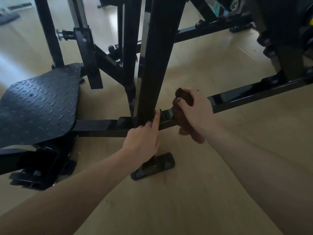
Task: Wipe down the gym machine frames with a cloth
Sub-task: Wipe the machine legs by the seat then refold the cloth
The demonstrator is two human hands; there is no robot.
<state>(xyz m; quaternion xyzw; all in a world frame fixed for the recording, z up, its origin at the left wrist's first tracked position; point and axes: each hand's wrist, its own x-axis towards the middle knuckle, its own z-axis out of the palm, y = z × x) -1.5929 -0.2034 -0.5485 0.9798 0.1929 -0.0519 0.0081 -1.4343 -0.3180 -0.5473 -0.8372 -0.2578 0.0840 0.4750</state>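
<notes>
A black gym machine frame fills the view: a low horizontal bar [254,94] runs across the floor and a thick upright post [157,56] rises from it. My right hand [194,107] grips a brown cloth [183,99] bunched on top of the low bar, just right of the post. The cloth's tail hangs down in front of the bar. My left hand [144,139] rests at the base of the post, its index finger stretched out and touching the joint between post and bar; the other fingers are curled and hold nothing.
A black tread-plate footplate [40,102] lies at the left. A black floor foot [152,167] of the frame sits below my left hand. More black bars and posts [211,29] stand behind. The floor is pale wood-look vinyl.
</notes>
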